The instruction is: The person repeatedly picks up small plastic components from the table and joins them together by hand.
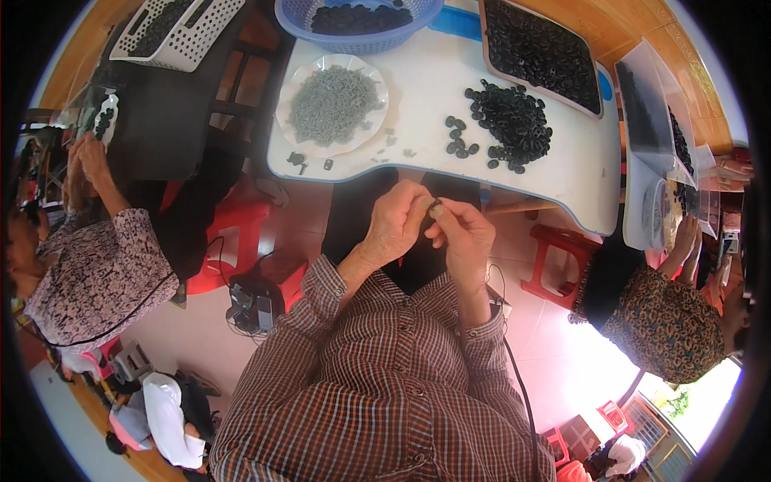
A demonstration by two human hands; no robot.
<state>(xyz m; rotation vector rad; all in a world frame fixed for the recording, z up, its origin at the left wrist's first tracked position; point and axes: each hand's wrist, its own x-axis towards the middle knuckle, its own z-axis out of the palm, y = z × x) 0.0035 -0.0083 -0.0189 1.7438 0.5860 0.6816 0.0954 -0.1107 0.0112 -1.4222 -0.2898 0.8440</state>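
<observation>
1. Both hands meet just below the near edge of the white table (562, 185). Left hand (393, 225) w/ fingers curled in, thumb and forefinger pinched on a small ring piece (434, 207); right hand (464, 233) pinches the same piece from the other side. Piece is dark w/ a paler bit on it; too small to tell more.
2. Doing it well, as I judge: keep the piece held at the fingertips, hands braced close to each other, square the two parts before pressing, hold it over the lap near the table so a dropped part stays reachable.
3. Next out, loose on the table: a pile of black rings (506, 124), right of centre, w/ a few strays beside it.
4. White plate (299, 76), left of the pile: heaped w/ grey rings (333, 104); a few grey and dark bits lie off the plate's near rim.
5. Far edge: blue basket (297, 20) w/ black rings inside; brown tray (598, 108) to the right, full of black rings.
6. Far left, on a dark table: white slotted basket (193, 40), dark pieces in it. Other people work at both sides.
</observation>
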